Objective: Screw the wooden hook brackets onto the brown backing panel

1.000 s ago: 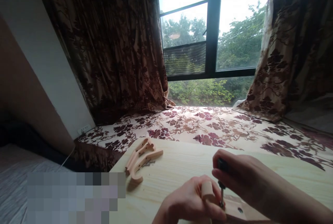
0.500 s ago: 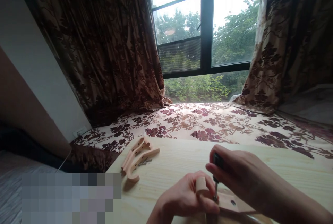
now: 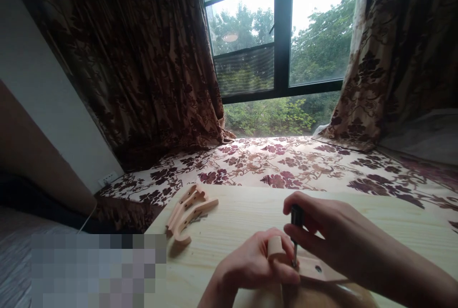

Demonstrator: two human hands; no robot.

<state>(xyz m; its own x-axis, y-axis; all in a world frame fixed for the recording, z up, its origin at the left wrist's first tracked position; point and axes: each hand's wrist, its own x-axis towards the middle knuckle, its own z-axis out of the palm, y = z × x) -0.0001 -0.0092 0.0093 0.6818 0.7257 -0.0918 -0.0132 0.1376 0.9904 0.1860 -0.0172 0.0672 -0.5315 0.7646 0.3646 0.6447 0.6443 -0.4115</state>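
Note:
My right hand point(image 3: 318, 224) grips the black handle of a screwdriver point(image 3: 296, 215) between thumb and fingers. The shaft points down, its tip at the wood beside my left fingertips. My left hand point(image 3: 246, 262) is closed around a curved wooden hook point(image 3: 275, 248), whose rounded end sticks up between thumb and fingers. Under the hands lies a light wooden strip point(image 3: 338, 274) with a dark round hole. I cannot make out the screw at the tip, as my left fingers partly cover that spot.
Several curved wooden hooks with drilled holes point(image 3: 189, 217) lie at the left of the pale wooden tabletop point(image 3: 243, 203). Small screws point(image 3: 203, 216) lie beside them. Behind the table is a ledge with flowered cloth point(image 3: 272, 155), below a window between curtains.
My right fingers have shifted on the screwdriver handle, the forefinger now more raised and straighter, and the shaft stands a little more upright. My left hand keeps its hold. The view has tilted slightly.

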